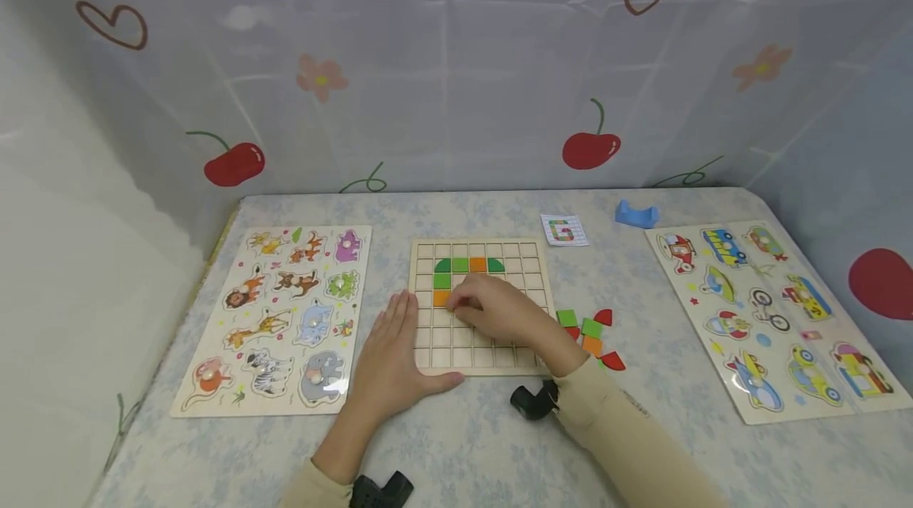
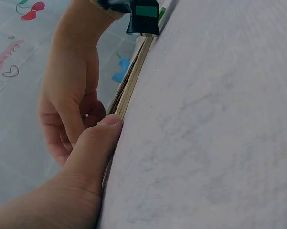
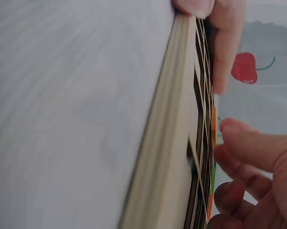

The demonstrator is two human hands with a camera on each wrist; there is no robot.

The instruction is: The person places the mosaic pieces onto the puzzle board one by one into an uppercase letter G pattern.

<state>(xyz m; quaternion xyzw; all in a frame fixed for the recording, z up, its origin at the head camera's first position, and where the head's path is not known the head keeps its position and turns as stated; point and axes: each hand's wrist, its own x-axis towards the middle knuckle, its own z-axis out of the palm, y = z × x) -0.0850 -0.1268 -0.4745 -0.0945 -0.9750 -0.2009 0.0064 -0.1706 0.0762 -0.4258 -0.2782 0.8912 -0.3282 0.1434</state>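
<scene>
A wooden grid board (image 1: 485, 361) lies in the middle of the table. In its upper left part sit green tiles (image 1: 442, 280) and orange tiles (image 1: 477, 264), some with a rounded corner. My left hand (image 1: 388, 361) rests at the board's lower left corner, fingers straight along the left side, thumb against the front edge. The left wrist view shows that thumb (image 2: 100, 138) touching the board's edge. My right hand (image 1: 499, 308) is over the board, its bent fingertips beside the lower orange tile (image 1: 441, 298). Whether those fingers (image 3: 248, 143) hold a tile cannot be made out.
Loose green, orange and red tiles (image 1: 592, 327) lie right of the board, partly behind my right forearm. A pattern card (image 1: 564, 231) and a blue holder (image 1: 636, 214) are farther back. An animal puzzle (image 1: 285, 326) lies left, a vehicle puzzle (image 1: 773, 326) right.
</scene>
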